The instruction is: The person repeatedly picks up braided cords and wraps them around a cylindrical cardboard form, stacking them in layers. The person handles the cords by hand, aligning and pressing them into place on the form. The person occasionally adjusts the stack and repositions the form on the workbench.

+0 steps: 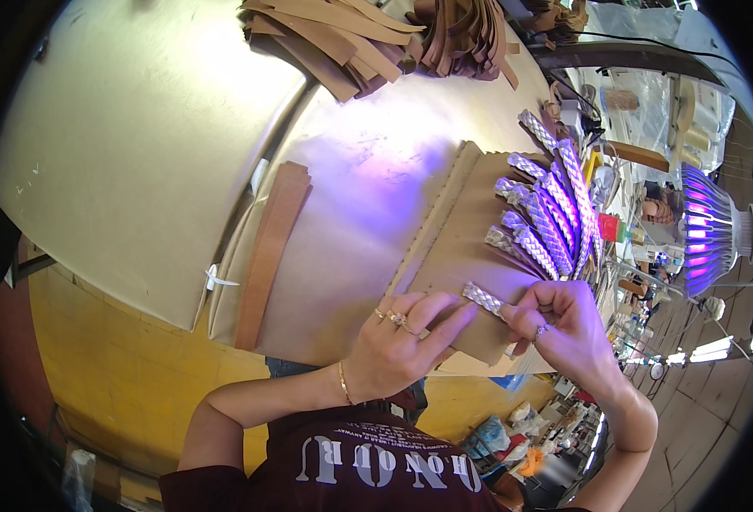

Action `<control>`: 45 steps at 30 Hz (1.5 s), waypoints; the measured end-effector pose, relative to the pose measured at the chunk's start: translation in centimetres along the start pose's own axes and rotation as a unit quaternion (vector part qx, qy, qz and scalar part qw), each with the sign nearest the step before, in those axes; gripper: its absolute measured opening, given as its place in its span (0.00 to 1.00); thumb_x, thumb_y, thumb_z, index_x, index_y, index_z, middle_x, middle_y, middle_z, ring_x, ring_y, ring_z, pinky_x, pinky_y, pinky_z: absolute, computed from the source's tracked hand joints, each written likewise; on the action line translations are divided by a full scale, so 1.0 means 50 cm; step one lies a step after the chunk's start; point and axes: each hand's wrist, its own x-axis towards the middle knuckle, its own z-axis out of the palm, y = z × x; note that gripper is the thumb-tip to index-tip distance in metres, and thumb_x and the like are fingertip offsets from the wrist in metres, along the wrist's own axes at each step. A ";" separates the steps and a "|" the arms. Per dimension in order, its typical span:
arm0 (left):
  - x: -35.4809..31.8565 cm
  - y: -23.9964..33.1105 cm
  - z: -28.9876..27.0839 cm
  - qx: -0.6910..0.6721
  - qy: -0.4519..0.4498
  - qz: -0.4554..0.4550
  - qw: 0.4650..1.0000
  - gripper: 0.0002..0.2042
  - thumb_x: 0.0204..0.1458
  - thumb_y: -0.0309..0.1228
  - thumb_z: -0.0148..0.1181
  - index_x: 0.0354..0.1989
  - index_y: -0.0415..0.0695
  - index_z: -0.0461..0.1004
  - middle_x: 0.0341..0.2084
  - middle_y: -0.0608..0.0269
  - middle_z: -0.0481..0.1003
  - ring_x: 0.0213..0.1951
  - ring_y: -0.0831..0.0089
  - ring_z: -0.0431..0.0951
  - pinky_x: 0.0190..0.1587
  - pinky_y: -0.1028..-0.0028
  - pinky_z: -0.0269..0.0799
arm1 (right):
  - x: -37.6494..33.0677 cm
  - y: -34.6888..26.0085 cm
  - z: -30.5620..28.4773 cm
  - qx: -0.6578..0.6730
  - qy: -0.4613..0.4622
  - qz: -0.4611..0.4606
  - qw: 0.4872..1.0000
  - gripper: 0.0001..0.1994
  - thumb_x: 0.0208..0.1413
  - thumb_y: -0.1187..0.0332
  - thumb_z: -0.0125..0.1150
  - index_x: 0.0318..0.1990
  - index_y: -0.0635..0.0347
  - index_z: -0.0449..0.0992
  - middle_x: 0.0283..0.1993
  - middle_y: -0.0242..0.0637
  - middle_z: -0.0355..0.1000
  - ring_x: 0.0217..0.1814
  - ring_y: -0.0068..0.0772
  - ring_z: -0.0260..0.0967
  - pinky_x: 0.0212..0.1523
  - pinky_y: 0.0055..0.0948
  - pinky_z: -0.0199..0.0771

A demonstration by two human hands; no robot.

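Note:
Just in front of me, my right hand (564, 328) pinches a short silvery-white braided strap (484, 298) between thumb and fingers; its free end points left. Beside that strap is my left hand (406, 341), its fingers loosely bent and apart, with the fingertips close to the braid. Nothing shows clearly inside the left hand. Both hands are over the near edge of a brown cardboard sheet (432, 260). Beyond them, a fanned pile of similar braided straps (555, 205) with brown edges lies on the cardboard, tinted violet by the light.
A stack of flat brown strips (272, 256) lies on the pale work surface (351, 247) at left. More brown strips (334, 38) are heaped at the far side. A lit violet lamp (702, 229) is at right, near a red-capped bottle (613, 227).

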 end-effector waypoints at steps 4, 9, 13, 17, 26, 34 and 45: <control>0.000 -0.001 -0.001 -0.001 -0.005 0.002 1.000 0.31 0.33 0.29 0.69 0.54 0.46 0.76 0.45 0.62 0.70 0.43 0.64 0.73 0.42 0.66 0.71 | 0.002 0.003 0.000 0.009 0.001 0.011 1.000 0.13 0.59 0.69 0.60 0.25 0.69 0.75 0.23 0.36 0.75 0.23 0.20 0.71 0.26 0.21 0.72; 0.005 -0.002 -0.003 -0.029 -0.002 -0.008 1.000 0.31 0.35 0.31 0.71 0.55 0.44 0.74 0.45 0.60 0.70 0.42 0.63 0.73 0.43 0.66 0.71 | 0.005 0.010 0.000 0.019 0.002 -0.012 1.000 0.14 0.57 0.66 0.63 0.25 0.68 0.76 0.21 0.32 0.73 0.21 0.17 0.70 0.21 0.20 0.69; 0.008 -0.001 -0.003 -0.034 -0.026 -0.015 0.999 0.32 0.35 0.30 0.72 0.55 0.42 0.73 0.44 0.59 0.69 0.41 0.62 0.73 0.42 0.66 0.71 | 0.006 0.016 0.000 0.017 0.006 -0.010 1.000 0.13 0.57 0.67 0.62 0.25 0.68 0.76 0.21 0.32 0.72 0.21 0.18 0.70 0.21 0.20 0.67; 0.011 -0.004 0.003 -0.033 -0.026 -0.010 0.999 0.33 0.36 0.31 0.71 0.58 0.42 0.71 0.44 0.58 0.68 0.41 0.61 0.73 0.43 0.65 0.71 | 0.004 0.026 -0.002 -0.005 0.004 -0.055 0.998 0.13 0.58 0.65 0.63 0.27 0.68 0.77 0.20 0.31 0.72 0.19 0.17 0.68 0.21 0.21 0.66; 0.017 0.005 0.001 0.003 -0.015 -0.006 1.000 0.34 0.32 0.29 0.74 0.56 0.42 0.73 0.43 0.59 0.69 0.37 0.64 0.74 0.40 0.68 0.71 | -0.079 0.107 -0.080 -0.065 -0.012 -0.088 0.994 0.10 0.58 0.69 0.64 0.32 0.70 0.80 0.23 0.35 0.75 0.22 0.16 0.69 0.22 0.19 0.67; 0.023 0.017 0.003 0.055 -0.011 0.009 0.998 0.33 0.31 0.27 0.75 0.53 0.39 0.75 0.41 0.56 0.71 0.37 0.62 0.74 0.38 0.68 0.73 | -0.045 0.220 -0.057 0.085 0.060 -0.226 0.968 0.14 0.60 0.62 0.63 0.31 0.67 0.79 0.18 0.28 0.66 0.22 0.16 0.56 0.23 0.23 0.57; 0.016 0.029 0.008 0.087 -0.022 -0.018 0.996 0.31 0.34 0.26 0.73 0.53 0.36 0.74 0.42 0.50 0.70 0.40 0.59 0.75 0.41 0.67 0.73 | 0.025 0.293 -0.035 0.181 0.008 -0.283 0.942 0.16 0.61 0.58 0.62 0.32 0.65 0.79 0.18 0.28 0.65 0.22 0.16 0.56 0.23 0.24 0.57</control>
